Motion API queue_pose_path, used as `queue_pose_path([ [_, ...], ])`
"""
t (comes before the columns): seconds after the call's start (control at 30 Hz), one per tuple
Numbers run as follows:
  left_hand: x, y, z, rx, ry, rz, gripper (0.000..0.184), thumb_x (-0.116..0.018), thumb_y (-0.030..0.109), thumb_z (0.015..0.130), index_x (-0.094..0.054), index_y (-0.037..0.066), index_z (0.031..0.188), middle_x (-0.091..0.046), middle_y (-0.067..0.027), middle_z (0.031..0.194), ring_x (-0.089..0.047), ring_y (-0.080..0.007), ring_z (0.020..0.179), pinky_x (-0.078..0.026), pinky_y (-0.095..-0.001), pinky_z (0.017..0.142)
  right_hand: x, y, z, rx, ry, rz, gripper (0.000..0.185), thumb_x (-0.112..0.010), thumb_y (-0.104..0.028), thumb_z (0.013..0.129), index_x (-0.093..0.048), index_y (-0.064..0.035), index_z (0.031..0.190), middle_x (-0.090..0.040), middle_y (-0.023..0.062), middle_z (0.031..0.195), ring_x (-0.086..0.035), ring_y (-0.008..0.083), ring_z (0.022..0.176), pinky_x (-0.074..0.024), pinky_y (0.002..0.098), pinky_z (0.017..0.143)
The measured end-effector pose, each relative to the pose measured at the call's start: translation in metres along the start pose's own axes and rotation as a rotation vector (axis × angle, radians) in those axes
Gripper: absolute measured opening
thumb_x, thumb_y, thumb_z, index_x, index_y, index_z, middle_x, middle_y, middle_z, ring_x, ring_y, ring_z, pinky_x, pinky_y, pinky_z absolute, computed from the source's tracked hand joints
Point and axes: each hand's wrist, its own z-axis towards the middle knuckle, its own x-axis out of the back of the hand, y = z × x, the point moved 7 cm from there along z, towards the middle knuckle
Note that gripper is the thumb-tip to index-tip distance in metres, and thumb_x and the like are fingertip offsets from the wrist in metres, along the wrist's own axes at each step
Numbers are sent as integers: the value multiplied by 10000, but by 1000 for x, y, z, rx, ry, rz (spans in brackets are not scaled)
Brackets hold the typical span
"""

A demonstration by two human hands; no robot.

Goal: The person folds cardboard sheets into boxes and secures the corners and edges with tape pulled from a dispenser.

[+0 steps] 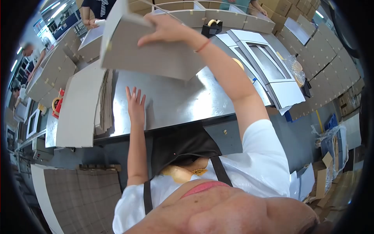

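Observation:
My right hand [165,30] is raised over the far side of the metal table [167,103], its thumb and fingers spread along the upper edge of a grey cardboard box [140,52], which it holds tilted above the surface. My left hand [135,102] is over the table's near left part, fingers apart and holding nothing. Left of it lies a stack of flat cardboard sheets [78,105]. White frame-shaped cardboard pieces with window openings [269,64] lie on the right of the table.
A black tape dispenser [212,28] stands at the back and a red one [57,104] at the left edge. Cardboard boxes [319,58] are stacked at the right. Across the table are co-workers [97,9], with another at the far left. Clear plastic wrap [295,70] lies at the right edge.

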Motion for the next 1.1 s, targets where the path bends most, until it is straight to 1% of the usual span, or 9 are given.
queue_pose_path([
  [0.13, 3, 10, -42, -107, -31, 210, 676, -487, 199, 901, -116, 86, 1455, -211, -188, 1460, -230, -312, 1356, -234, -422, 1095, -115, 72, 26, 21, -388, -539, 723, -740, -546, 600, -574, -80, 1127, -626, 121, 947, -599, 265, 929, -446, 417, 798],
  [0.3, 1, 14, -78, -125, -139, 404, 617, -482, 124, 887, -204, 18, 1428, -273, -194, 1439, -278, -316, 1337, -230, -423, 1094, -145, 129, 10, -91, -188, -810, 716, -708, -506, 661, -508, -146, 1247, -534, 79, 1165, -493, 258, 1091, -354, 463, 906],
  [0.37, 4, 12, -87, -133, -172, 441, 598, -486, 91, 879, -235, 1, 1415, -288, -190, 1435, -287, -313, 1334, -223, -420, 1096, -124, 115, 3, 171, 63, -709, 588, -703, -516, 648, -606, -151, 1099, -592, 86, 1080, -520, 266, 1072, -390, 455, 859],
  [0.53, 14, -2, -93, -67, -181, 455, 525, -500, 79, 882, -325, -28, 1365, -380, -192, 1380, -360, -303, 1296, -253, -403, 1085, 42, 210, -91, -348, 182, -863, 313, -605, -377, 762, -645, -118, 931, -650, 89, 859, -618, 313, 836, -483, 436, 722],
  [0.57, 16, -4, -93, -68, -175, 458, 492, -502, 81, 885, -357, -34, 1341, -419, -192, 1347, -392, -293, 1272, -266, -393, 1077, 82, 233, -133, -183, 246, -887, 284, -604, -351, 767, -651, -93, 876, -653, 102, 812, -627, 318, 807, -492, 435, 694],
  [0.67, 11, -7, -91, -57, -183, 480, 433, -502, 78, 890, -412, -42, 1297, -479, -191, 1291, -442, -274, 1231, -289, -374, 1060, 177, 278, -319, -1122, -43, -1122, 382, -584, -412, 822, -640, -57, 950, -643, 164, 981, -598, 319, 957, -481, 424, 792],
  [0.77, -2, -13, -88, -33, -216, 524, 387, -497, 66, 893, -450, -46, 1260, -505, -189, 1261, -466, -259, 1206, -306, -358, 1043, 194, 248, -475, -1433, 14, -1229, 789, -563, -601, 766, -404, -67, 1326, -415, 152, 1369, -386, 311, 1271, -332, 509, 998],
  [0.97, -41, -42, -82, 60, -314, 521, 330, -501, 53, 889, -503, -44, 1205, -552, -163, 1199, -483, -234, 1184, -319, -331, 1022, 159, 202, -538, -1272, 57, -1121, 618, -502, -410, 874, -352, -56, 1358, -349, 144, 1420, -308, 294, 1327, -253, 507, 1056],
  [1.1, -79, -57, -90, -1, -500, 561, 291, -515, 51, 875, -555, -15, 1155, -586, -124, 1159, -511, -207, 1147, -322, -326, 1013, 157, 176, -529, -1060, 56, -1245, 401, -443, -186, 891, -444, -59, 1271, -487, 147, 1279, -455, 302, 1197, -385, 449, 960],
])
